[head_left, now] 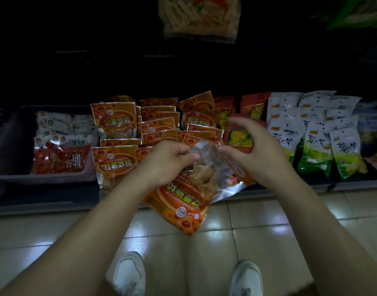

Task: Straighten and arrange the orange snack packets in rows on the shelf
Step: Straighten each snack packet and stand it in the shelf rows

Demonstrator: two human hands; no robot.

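My left hand (169, 160) grips a small stack of orange snack packets (183, 201) by the clear end, upside down, hanging past the front edge of the shelf (44, 202). My right hand (254, 146) touches the stack's upper right corner with its thumb, the fingers arched above it. Behind my hands, several more orange packets (115, 121) lie overlapping in rough rows on the shelf, some tilted.
A grey tray (16, 176) at the left holds red and white packets (61, 154). Red-yellow packets (239, 135) and white-green bags (316, 146) fill the shelf to the right. A clear bag (199, 18) hangs above. Tiled floor and my white shoes (130, 274) are below.
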